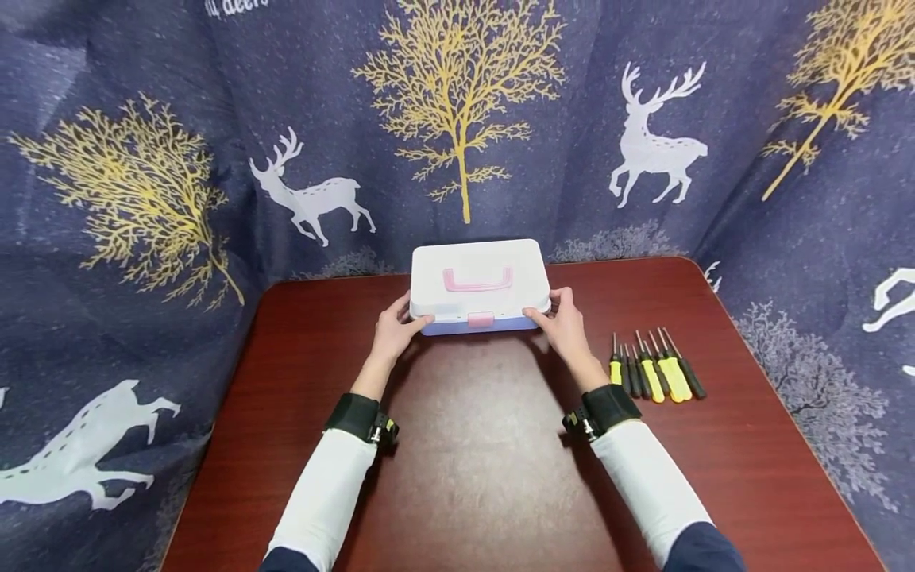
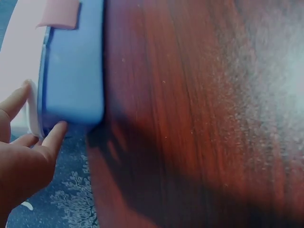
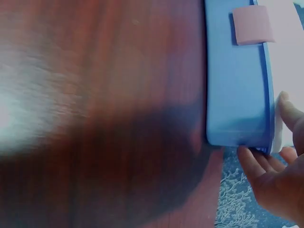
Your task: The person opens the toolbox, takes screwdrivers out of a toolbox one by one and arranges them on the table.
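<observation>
A toolbox (image 1: 429, 274) with a white lid, a blue base, a pink handle (image 1: 477, 287) and a pink latch (image 1: 480, 319) stands at the table's far edge. Its lid is down and the latch faces me. My left hand (image 1: 391, 327) grips the left front corner, the thumb on the lid's front rim and the fingers round the end of the box. At the opposite corner my right hand (image 1: 567, 324) holds on the same way. In the right wrist view, the fingertips touch the end of the blue base (image 3: 237, 95) below the rim; some fingers are partly hidden behind it.
Several screwdrivers (image 1: 661, 373) with yellow or black handles lie side by side on the right of the brown table (image 1: 486, 477). Behind the table hangs a dark blue cloth (image 1: 500, 183) printed with deer and trees.
</observation>
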Tool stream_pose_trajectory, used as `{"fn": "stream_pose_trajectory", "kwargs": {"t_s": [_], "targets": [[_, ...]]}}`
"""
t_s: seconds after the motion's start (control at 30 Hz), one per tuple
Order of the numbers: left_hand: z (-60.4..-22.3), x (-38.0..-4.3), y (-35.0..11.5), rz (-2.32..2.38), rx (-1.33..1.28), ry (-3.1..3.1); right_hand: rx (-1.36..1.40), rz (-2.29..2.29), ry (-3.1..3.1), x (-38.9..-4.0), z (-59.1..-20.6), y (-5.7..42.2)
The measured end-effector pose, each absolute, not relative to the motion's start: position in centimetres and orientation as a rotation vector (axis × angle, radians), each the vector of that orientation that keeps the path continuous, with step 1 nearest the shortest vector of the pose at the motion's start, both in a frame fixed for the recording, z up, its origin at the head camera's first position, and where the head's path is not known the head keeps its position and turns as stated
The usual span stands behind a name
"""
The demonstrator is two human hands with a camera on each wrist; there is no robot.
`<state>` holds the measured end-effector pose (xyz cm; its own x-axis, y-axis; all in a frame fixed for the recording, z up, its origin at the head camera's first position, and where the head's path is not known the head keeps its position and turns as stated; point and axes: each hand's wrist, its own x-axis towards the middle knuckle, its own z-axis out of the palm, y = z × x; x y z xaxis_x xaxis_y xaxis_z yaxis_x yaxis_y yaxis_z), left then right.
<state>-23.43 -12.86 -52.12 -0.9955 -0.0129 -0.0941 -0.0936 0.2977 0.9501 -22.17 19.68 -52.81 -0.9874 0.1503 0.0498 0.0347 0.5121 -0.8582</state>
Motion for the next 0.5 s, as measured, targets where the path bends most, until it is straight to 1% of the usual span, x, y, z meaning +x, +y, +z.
{"fn": "stream_pose_trajectory", "kwargs": {"t_s": [0.17, 0.27, 0.33, 0.4, 0.5], "targets": [[-52.6, -24.6, -12.1, 1.854, -0.099, 2.467, -0.172, 1.505, -2.625, -23.7, -52.7, 19.7], [-52.7, -24.2, -11.5, 1.802, -0.072, 2.542, -0.163, 1.54, -2.605, -23.2, -52.7, 19.6], [-52.8, -22.9, -11.3, 1.738, -0.01, 2.617, -0.136, 1.498, -2.619, -22.0, -52.7, 19.5], [-53.0, -21.2, -11.4, 1.57, 0.092, 2.742, -0.082, 1.397, -2.638, -20.3, -52.7, 19.4], [-53.1, -18.2, -11.5, 1.269, 0.303, 2.948, 0.103, 1.143, -2.643, -17.7, -52.8, 19.3]]}}
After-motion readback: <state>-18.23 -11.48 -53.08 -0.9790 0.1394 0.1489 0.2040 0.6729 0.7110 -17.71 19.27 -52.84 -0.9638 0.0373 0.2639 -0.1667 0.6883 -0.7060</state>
